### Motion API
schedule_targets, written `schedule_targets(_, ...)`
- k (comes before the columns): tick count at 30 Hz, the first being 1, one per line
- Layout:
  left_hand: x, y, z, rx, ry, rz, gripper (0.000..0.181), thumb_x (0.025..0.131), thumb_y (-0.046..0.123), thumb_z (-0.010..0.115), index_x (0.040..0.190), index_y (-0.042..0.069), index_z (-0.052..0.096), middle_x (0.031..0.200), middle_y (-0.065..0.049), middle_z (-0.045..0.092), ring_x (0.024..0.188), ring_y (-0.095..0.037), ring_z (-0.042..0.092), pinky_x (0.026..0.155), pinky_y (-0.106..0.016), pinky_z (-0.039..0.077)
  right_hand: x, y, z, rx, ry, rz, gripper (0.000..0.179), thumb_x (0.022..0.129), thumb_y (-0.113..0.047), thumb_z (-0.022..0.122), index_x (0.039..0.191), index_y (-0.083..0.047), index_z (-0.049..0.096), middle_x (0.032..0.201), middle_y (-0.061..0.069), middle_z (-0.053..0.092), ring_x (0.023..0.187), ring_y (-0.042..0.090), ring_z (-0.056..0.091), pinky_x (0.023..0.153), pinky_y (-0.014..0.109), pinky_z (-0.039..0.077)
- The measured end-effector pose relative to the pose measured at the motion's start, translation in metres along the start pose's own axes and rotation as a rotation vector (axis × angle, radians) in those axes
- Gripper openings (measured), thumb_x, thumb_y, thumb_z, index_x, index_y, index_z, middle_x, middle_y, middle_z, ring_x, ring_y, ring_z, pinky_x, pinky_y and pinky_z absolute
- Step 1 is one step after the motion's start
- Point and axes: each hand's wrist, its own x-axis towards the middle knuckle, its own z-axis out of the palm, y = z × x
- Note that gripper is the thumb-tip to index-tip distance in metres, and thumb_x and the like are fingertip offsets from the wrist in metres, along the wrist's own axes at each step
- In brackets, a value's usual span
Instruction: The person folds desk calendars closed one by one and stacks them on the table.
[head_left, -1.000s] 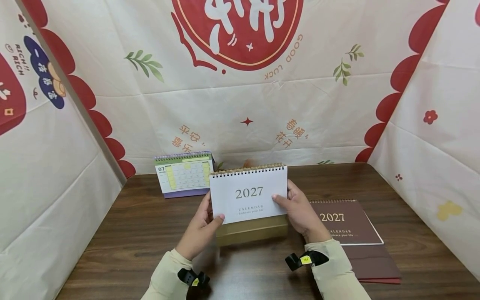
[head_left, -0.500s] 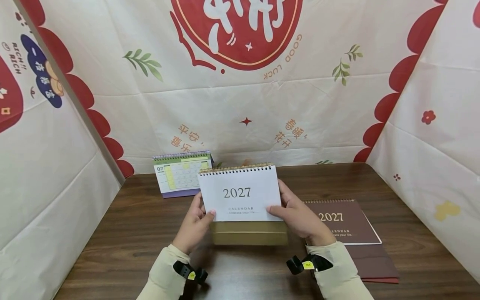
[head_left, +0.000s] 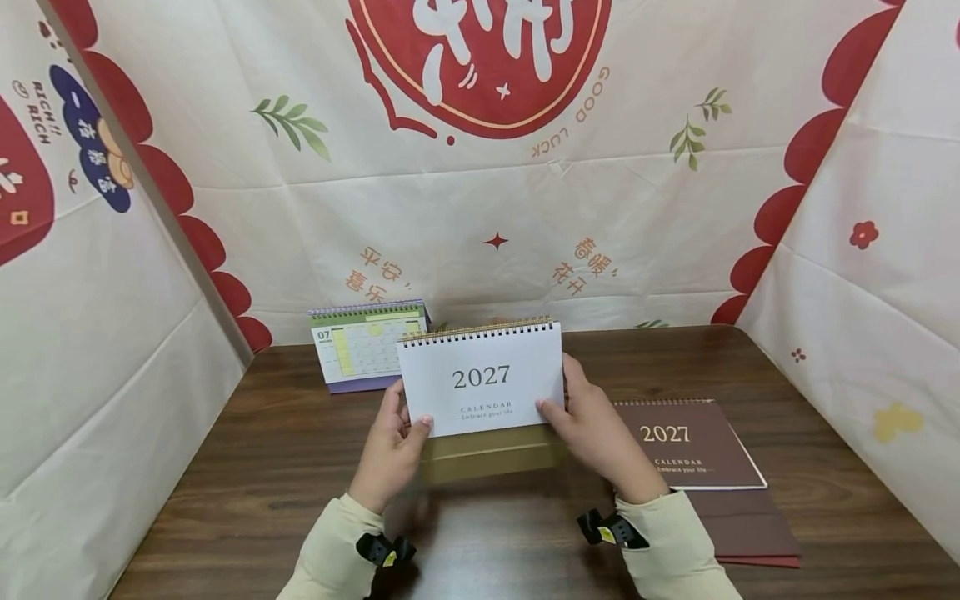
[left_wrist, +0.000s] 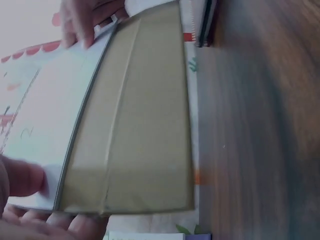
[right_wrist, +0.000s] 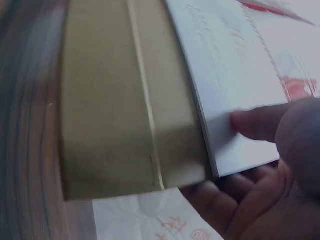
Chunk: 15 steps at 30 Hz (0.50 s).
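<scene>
A white spiral-bound 2027 desk calendar (head_left: 480, 375) with an olive-gold fold-out base (head_left: 487, 457) is held up over the table between both hands. My left hand (head_left: 388, 454) grips its left edge, thumb on the front page near the lower corner and fingers behind. On the opposite edge my right hand (head_left: 603, 429) pinches it the same way, the thumb beside the small print. Both wrist views look along the creased base panel (left_wrist: 150, 120), whose lower edge hangs below the white pages (right_wrist: 235, 90).
A small green-and-purple desk calendar (head_left: 363, 350) stands at the back left, partly behind the white one. To the right, a brown 2027 calendar (head_left: 697, 446) leans on its base on the wooden table (head_left: 247, 500). Printed cloth (head_left: 465, 200) walls the back and sides.
The white calendar, still in both hands, has shifted a little left and slightly up, its tilt wavering. Both hands moved with it. The other calendars stayed put.
</scene>
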Motion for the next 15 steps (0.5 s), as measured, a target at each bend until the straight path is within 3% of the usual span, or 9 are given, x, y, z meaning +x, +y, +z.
schedule_targets(3, -0.002, -0.001, 0.004, 0.066, 0.049, 0.038, 0.057, 0.094, -0.014, 0.053, 0.145, 0.007, 0.038, 0.124, -0.020, 0.064, 0.103, -0.026, 0.065, 0.077, -0.028, 0.054, -0.001, -0.004, 0.007, -0.111, 0.072, 0.004, 0.061, 0.094, -0.007, 0.066, 0.142, 0.008, 0.031, 0.114, 0.031, 0.063, 0.104, 0.037, 0.063, 0.086, 0.054, 0.049)
schedule_targets(7, -0.005, -0.002, 0.006, 0.116, 0.098, 0.056, 0.056, 0.093, -0.014, 0.054, 0.143, 0.007, 0.041, 0.123, -0.019, 0.066, 0.102, -0.025, 0.066, 0.076, -0.027, 0.054, -0.004, -0.006, 0.013, -0.162, 0.115, -0.011, 0.057, 0.094, -0.008, 0.068, 0.137, 0.009, 0.035, 0.108, 0.032, 0.064, 0.099, 0.039, 0.064, 0.082, 0.054, 0.051)
schedule_targets(11, -0.004, 0.000, 0.004, 0.117, 0.070, 0.028, 0.057, 0.094, -0.013, 0.054, 0.145, 0.007, 0.039, 0.126, -0.019, 0.064, 0.104, -0.025, 0.065, 0.079, -0.027, 0.054, -0.005, -0.005, 0.012, -0.156, 0.107, 0.015, 0.056, 0.093, -0.008, 0.069, 0.136, 0.008, 0.037, 0.108, 0.031, 0.065, 0.097, 0.037, 0.065, 0.080, 0.053, 0.052)
schedule_targets(15, -0.001, 0.001, -0.001, 0.085, 0.000, -0.019, 0.058, 0.095, -0.012, 0.053, 0.148, 0.004, 0.034, 0.129, -0.021, 0.061, 0.108, -0.027, 0.064, 0.082, -0.029, 0.053, -0.001, -0.003, 0.007, -0.129, 0.025, 0.083, 0.055, 0.094, -0.010, 0.068, 0.136, 0.007, 0.037, 0.109, 0.028, 0.065, 0.094, 0.031, 0.064, 0.079, 0.049, 0.051)
